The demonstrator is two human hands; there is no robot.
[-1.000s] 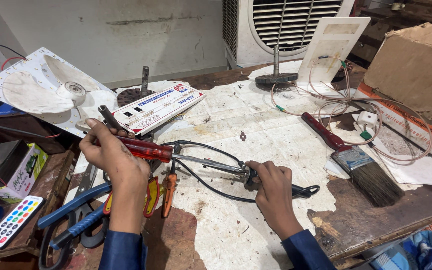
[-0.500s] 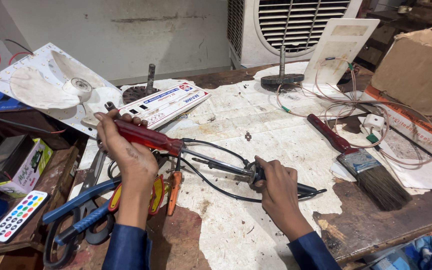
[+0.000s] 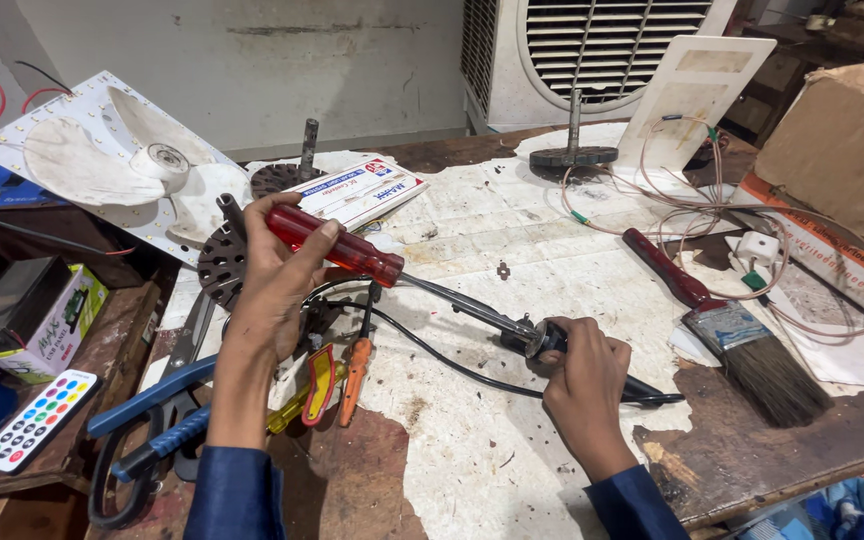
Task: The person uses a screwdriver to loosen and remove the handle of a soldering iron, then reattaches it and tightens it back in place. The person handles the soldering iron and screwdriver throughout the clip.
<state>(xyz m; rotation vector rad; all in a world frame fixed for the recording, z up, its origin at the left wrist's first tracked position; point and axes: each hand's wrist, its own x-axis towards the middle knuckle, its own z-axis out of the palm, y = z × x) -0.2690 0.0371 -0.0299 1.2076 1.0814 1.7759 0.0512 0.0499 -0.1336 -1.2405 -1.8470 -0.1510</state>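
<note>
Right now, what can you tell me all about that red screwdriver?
The screwdriver has a clear red handle that looks like plastic and a long, thin grey metal shaft. It lies slanted above the bench, handle up on the left, shaft running down to the right. The left hand wraps its fingers around the handle. Its tip meets a small dark round part held by the right hand.

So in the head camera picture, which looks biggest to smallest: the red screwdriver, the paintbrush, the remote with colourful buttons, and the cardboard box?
1. Cardboard box, though the picture's edge cuts part of it off.
2. Red screwdriver and paintbrush: they look about equally long, so no ranking between them.
3. Remote, smallest.
</note>
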